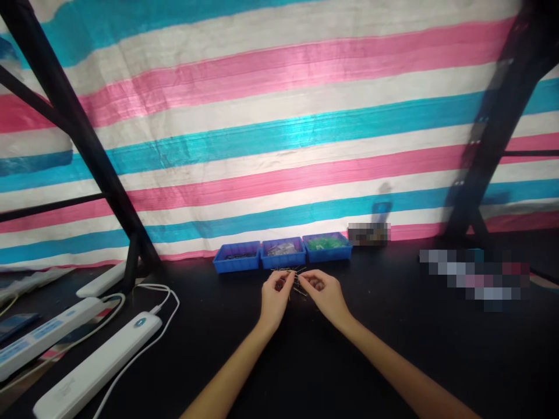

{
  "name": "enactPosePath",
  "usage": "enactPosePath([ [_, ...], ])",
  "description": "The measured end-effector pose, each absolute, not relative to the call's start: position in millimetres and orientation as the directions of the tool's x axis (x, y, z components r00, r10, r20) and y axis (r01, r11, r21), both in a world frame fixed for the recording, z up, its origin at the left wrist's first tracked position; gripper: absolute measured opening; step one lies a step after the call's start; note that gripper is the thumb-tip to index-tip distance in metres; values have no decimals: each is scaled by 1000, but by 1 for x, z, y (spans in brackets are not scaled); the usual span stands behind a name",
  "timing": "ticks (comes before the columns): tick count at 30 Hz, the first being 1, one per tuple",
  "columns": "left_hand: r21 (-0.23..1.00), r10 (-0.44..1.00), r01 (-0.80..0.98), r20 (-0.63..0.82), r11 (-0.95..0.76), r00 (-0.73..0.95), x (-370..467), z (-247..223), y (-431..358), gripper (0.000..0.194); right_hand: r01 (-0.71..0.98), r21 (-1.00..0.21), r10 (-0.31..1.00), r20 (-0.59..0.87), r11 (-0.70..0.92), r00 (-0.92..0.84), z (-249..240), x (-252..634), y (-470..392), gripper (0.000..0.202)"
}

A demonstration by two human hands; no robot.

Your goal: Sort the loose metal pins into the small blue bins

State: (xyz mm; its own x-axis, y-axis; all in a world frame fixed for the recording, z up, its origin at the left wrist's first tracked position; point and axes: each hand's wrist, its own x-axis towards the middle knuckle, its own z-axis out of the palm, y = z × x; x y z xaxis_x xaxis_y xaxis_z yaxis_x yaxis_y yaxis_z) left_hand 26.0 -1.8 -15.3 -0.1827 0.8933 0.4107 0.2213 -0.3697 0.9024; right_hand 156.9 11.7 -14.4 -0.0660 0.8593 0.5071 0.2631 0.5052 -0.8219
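Observation:
My left hand and my right hand meet over the black table, fingertips nearly touching. Both are closed in a pinch, thumb against fingers. Whatever they pinch is too small to make out. Around and below the fingertips lies a loose pile of thin, dark metal pieces, like long screws or pins, partly hidden by my hands. Just behind stand three blue trays in a row. Thin dark pieces lie in the left tray, clear or whitish small parts in the middle tray, and green pieces in the right tray.
On the left of the black table are a long white device with a white cable and a power strip. Black frame posts rise at both sides before a striped tarp. Blurred-out items lie at right.

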Motion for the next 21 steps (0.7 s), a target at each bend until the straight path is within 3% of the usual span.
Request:
enactPosePath([
  [15,935,941,170,328,-312,-81,29,-14,-4,24,68,-918,920,387,391,-64,-15,157,16,28],
  [21,891,918,229,395,-393,36,29,-22,-2,22,68,-911,910,396,406,-120,-18,156,17,25],
])
